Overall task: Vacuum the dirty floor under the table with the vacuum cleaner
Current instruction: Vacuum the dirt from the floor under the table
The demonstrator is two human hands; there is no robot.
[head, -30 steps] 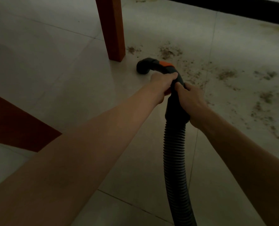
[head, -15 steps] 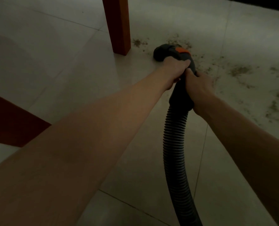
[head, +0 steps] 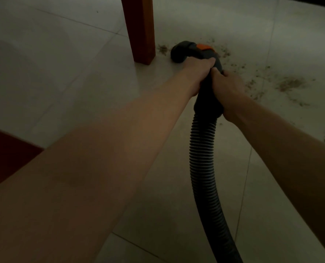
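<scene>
Table leg (head: 141, 29) left of nozzle (head: 178, 54), debris (head: 289, 84) right

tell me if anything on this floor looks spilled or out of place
Yes: brownish crumbs and dirt lie scattered across the pale floor tiles right of the table leg, with a small patch beside the vacuum nozzle.

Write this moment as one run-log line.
left hand: grips vacuum handle | right hand: grips handle | nozzle end beside table leg | dirt: remains right
</scene>
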